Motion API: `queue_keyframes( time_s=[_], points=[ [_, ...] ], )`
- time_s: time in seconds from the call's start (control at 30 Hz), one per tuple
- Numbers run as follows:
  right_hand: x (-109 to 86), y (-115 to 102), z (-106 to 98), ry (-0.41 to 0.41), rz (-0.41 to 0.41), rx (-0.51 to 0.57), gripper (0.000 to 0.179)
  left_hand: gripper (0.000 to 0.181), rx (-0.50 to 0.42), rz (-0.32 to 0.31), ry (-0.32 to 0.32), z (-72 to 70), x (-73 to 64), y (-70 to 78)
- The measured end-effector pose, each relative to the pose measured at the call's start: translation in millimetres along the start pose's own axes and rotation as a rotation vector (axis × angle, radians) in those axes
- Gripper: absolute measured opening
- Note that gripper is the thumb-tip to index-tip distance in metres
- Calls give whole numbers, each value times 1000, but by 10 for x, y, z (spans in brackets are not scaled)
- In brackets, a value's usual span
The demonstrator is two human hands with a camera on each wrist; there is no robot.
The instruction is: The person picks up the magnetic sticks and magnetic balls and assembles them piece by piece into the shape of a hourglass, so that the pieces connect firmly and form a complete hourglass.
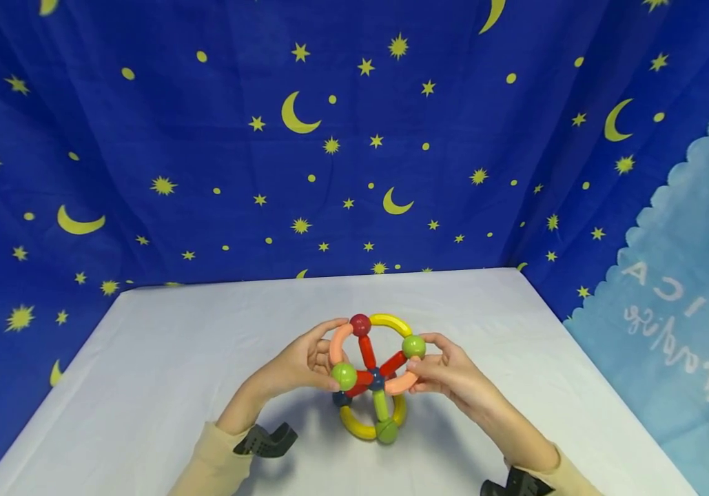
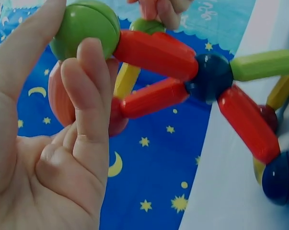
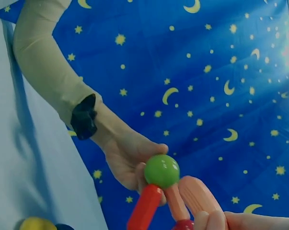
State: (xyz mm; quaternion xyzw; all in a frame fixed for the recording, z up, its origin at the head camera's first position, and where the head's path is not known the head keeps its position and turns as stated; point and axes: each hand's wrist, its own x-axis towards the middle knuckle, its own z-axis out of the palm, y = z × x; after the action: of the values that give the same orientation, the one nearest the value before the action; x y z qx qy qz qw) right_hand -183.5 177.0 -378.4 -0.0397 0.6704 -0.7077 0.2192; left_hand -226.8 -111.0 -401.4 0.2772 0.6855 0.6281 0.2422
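Observation:
Both hands hold a toy built of coloured balls and rods above the white table. My left hand (image 1: pixel 292 362) pinches a green ball (image 1: pixel 344 375), its fingers beside a salmon curved rod (image 1: pixel 337 344) that runs up to a red ball (image 1: pixel 360 324). With thumb and fingers, my right hand (image 1: pixel 456 379) grips another salmon curved rod (image 1: pixel 402 382) near a second green ball (image 1: pixel 414 346). Red straight rods (image 2: pixel 158 55) meet at a navy ball (image 2: pixel 210 76). In the right wrist view, the gripped rod's far end lies near the left hand's green ball (image 3: pixel 162 170); contact is unclear.
Lower on the toy are a yellow curved rod (image 1: pixel 357 424) and a green ball (image 1: pixel 386 431), close to the white tabletop (image 1: pixel 205 344). A blue star-and-moon curtain (image 1: pixel 236 151) stands behind, and a light blue cloth (image 1: pixel 689 296) hangs at right.

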Motion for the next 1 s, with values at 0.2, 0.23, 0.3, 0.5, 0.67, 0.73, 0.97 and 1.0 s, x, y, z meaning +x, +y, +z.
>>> queue_keyframes(
  time_s=[0.2,0.23,0.3,0.5,0.67,0.73,0.97,1.0],
  points=[
    [-17,14,86,-1,-38,44,60,97,2,-30,45,124,6,50],
    [-22,15,99,-2,-42,47,59,98,2,-22,48,145,9,54],
    [-29,16,135,8,-40,52,58,98,-10,-3,44,184,17,62],
    [-42,17,218,31,-17,32,60,98,-41,61,10,234,34,54],
    [-12,-6,139,30,-29,-123,47,76,-14,-2,122,234,37,73],
    [19,-23,93,68,-50,-215,47,65,10,-73,251,273,24,133],
    [235,-126,36,188,-64,-330,44,54,79,-207,493,557,-47,350],
    [257,-140,37,178,-58,-322,44,54,95,-207,493,585,-45,352]
  ],
)
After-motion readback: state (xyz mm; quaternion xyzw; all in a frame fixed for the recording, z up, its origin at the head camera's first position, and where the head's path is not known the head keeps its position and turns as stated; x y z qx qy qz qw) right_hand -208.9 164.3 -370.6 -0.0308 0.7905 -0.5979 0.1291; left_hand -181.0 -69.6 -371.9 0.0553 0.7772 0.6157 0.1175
